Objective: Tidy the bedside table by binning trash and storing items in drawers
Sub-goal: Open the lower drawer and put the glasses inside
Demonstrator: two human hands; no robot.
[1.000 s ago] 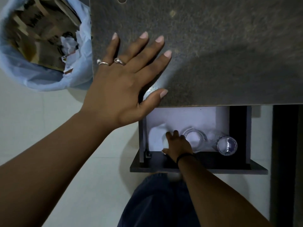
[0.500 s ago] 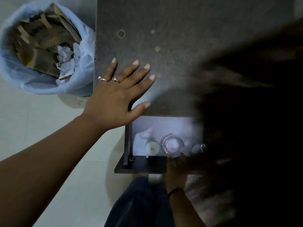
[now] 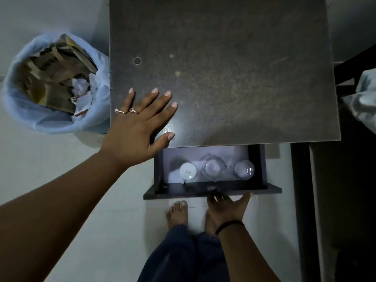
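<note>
The dark speckled bedside table top [image 3: 234,68] fills the upper middle of the view. My left hand [image 3: 140,127] rests flat on its front left corner with fingers spread. Below the table's front edge a dark drawer [image 3: 211,190] stands pulled out. Inside it sit a white round-lidded container [image 3: 188,170], a clear glass jar [image 3: 213,167] and a clear glass [image 3: 244,168] in a row. My right hand [image 3: 227,208] is at the drawer's front panel, fingers straight against its outer face near the middle.
A bin lined with a pale blue bag [image 3: 55,84] stands left of the table, holding brown cardboard and crumpled paper. Pale bedding [image 3: 364,94] shows at the right edge beside a dark bed frame. My bare feet [image 3: 177,213] stand on the white floor below the drawer.
My right hand has come out of the drawer, leaving the white container inside, and now sits at the drawer's front. The view has pulled back; my left hand stays flat on the table.
</note>
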